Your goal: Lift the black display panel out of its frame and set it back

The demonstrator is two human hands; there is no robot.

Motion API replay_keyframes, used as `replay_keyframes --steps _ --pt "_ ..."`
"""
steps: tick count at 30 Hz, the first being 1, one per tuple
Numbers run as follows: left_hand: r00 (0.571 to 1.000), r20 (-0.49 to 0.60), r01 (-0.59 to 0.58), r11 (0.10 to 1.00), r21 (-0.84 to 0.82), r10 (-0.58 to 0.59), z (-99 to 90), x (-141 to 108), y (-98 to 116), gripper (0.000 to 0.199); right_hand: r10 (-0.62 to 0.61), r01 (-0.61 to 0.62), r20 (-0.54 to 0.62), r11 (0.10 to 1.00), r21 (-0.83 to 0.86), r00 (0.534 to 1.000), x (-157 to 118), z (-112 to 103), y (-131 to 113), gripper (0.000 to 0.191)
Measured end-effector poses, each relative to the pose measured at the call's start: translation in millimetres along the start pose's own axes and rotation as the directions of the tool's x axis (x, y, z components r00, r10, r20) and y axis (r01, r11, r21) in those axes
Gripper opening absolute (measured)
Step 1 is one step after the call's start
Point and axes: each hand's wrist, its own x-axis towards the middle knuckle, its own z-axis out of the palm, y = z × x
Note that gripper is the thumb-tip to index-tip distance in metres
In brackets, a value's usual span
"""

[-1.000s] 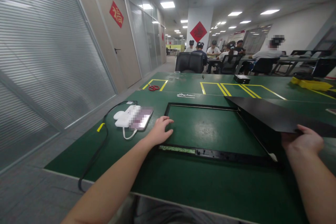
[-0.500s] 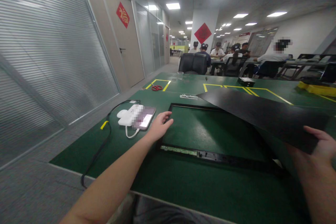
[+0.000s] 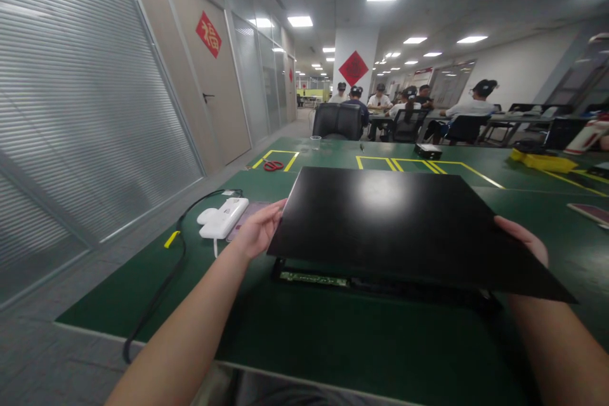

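Note:
A thin black panel, shiny on top, is held level between my two hands above a black frame. My left hand grips the panel's left edge, its fingertips partly hidden by it. At the right edge, my right hand has its thumb side showing over the rim, with the other fingers hidden underneath. Under the panel's near edge shows the frame's front bar, which carries a green circuit board strip. The panel covers most of the frame.
Left of the frame lie a white power strip, a phone and a black cable. Red scissors, a clear cup, a black box and a yellow item lie farther back. Several people sit beyond a black chair.
The panel has swung left and levelled out over the frame, hiding its opening. My left hand has moved from the frame's side to the panel's left edge. The view has shifted right.

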Motion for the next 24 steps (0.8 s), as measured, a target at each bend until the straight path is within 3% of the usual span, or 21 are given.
replay_keyframes --steps 4,7,9,11,13,18,24 --pt "0.997 0.04 -0.073 0.994 0.087 0.07 0.3 0 4 0.065 0.311 -0.311 0.053 0.95 -0.004 0.949 -17 19 -9 0.026" --pt "0.995 0.024 -0.096 0.992 0.081 0.095 -1.7 3 7 0.064 0.451 -0.44 0.091 0.891 -0.116 0.888 -17 25 -7 0.025" --pt "0.996 -0.001 -0.091 0.994 0.062 0.091 -2.4 5 9 0.066 0.498 -0.462 0.166 0.861 -0.212 0.851 -13 25 -1 0.023" --pt "0.996 -0.024 -0.079 0.996 0.046 0.08 -1.7 5 9 0.07 0.474 -0.413 0.233 0.871 -0.268 0.849 -8 24 5 0.019" --pt "0.997 -0.037 -0.068 0.997 0.035 0.07 0.1 4 8 0.074 0.388 -0.321 0.25 0.908 -0.27 0.887 -2 24 9 0.014" --pt "0.998 -0.022 -0.06 0.997 0.043 0.061 5.2 0 4 0.075 0.218 -0.192 0.138 0.965 -0.176 0.966 8 22 11 0.024" --pt "0.996 -0.047 -0.076 0.994 0.077 0.079 9.0 -6 6 0.07 0.177 -0.161 0.089 0.974 -0.157 0.98 13 20 13 0.042"
